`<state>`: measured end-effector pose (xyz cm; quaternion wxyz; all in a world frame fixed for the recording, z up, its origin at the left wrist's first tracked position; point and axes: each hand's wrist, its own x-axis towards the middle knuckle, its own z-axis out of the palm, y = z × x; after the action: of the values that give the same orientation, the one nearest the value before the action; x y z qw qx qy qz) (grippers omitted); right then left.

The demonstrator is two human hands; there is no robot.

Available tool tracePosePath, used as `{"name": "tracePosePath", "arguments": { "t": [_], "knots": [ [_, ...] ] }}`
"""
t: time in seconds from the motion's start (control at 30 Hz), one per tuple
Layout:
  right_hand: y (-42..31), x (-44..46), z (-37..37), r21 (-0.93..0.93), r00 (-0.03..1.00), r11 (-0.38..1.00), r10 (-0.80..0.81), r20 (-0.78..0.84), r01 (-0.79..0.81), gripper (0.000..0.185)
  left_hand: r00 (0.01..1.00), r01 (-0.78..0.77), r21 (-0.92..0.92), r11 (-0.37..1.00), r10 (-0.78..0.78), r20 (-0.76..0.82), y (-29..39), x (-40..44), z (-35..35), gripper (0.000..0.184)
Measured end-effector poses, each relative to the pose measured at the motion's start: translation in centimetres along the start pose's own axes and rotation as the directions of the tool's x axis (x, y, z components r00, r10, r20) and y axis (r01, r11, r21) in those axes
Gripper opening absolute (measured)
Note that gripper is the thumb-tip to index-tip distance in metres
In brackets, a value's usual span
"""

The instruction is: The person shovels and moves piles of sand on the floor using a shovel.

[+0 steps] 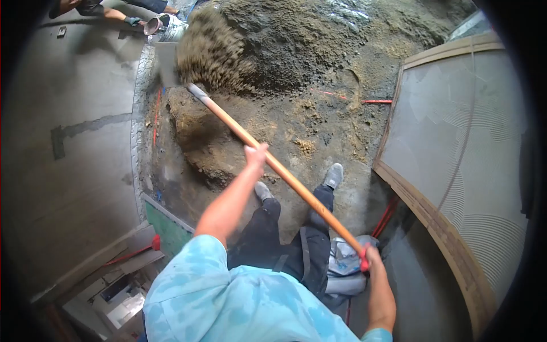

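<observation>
A long-handled shovel runs diagonally from upper left to lower right, in both my hands. My left hand is wrapped round the middle of its wooden shaft. My right hand grips the red end near my hip. At the far end, the grey blade is raised and partly hidden. Beside it a clump of loose sandy mix is smeared by motion, apparently in the air. Behind lies a big heap of damp sandy mix.
A co-worker's gloved hand is by a bucket at upper left. A wood-edged panel with combed grey coating stands on the right. A grey wall is on the left. Red pipe crosses the ground; bags lie by my leg.
</observation>
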<state>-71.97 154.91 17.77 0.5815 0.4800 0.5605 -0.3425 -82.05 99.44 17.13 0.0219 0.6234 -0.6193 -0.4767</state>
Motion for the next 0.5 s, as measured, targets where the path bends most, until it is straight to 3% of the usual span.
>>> {"name": "tracePosePath", "arguments": {
  "t": [0.03, 0.07, 0.1, 0.2, 0.27, 0.33, 0.37, 0.43, 0.5],
  "knots": [
    [-3.4, -2.3, 1.2, 0.062, 0.980, 0.989, -0.125, -0.153, 0.136, 0.030, 0.999, -0.018, -0.090, 0.996, 0.016, -0.030, 2.3, 1.4, -0.2, 0.034],
    [-5.5, -2.5, 2.0, 0.164, 0.928, 0.925, -0.306, -0.214, 0.343, 0.023, 0.999, -0.018, -0.243, 0.970, 0.027, 0.033, 5.3, 1.7, -0.6, 0.028],
    [-8.6, -6.5, 3.2, 0.253, 0.892, 0.864, -0.374, -0.255, 0.435, 0.018, 0.997, 0.051, -0.346, 0.937, -0.025, 0.079, 7.8, 1.7, -1.1, 0.020],
    [-8.4, -5.3, 3.8, 0.038, 0.566, 0.633, -0.661, -0.493, 0.773, 0.013, 0.957, 0.264, -0.617, 0.741, -0.120, 0.265, 7.6, 4.1, -1.9, 0.008],
    [-5.8, -5.9, 3.0, 0.038, 0.569, 0.620, -0.692, -0.444, 0.784, 0.014, 0.914, 0.403, -0.611, 0.681, -0.263, 0.310, 4.0, 4.5, -1.1, 0.013],
    [-2.6, -7.3, 1.8, 0.065, 0.453, 0.542, -0.624, -0.637, 0.838, 0.022, 0.861, 0.509, -0.511, 0.693, -0.401, 0.314, 0.5, 1.7, 1.2, 0.019],
    [-1.1, -8.5, -0.3, 0.035, 0.480, 0.604, -0.596, -0.644, 0.797, 0.026, 0.816, 0.578, -0.433, 0.692, -0.478, 0.326, -1.1, -0.8, 3.0, 0.019],
    [2.3, -12.9, -5.5, 0.022, 0.516, 0.698, -0.507, -0.690, 0.715, 0.027, 0.705, 0.706, -0.475, 0.524, -0.580, 0.407, -5.8, -5.5, 7.6, 0.021],
    [3.4, -19.7, -8.7, -0.107, 0.388, 0.770, -0.430, -0.815, 0.628, 0.030, 0.544, 0.833, -0.432, 0.345, -0.650, 0.530, -9.6, -11.8, 12.5, 0.022]
  ]
}}
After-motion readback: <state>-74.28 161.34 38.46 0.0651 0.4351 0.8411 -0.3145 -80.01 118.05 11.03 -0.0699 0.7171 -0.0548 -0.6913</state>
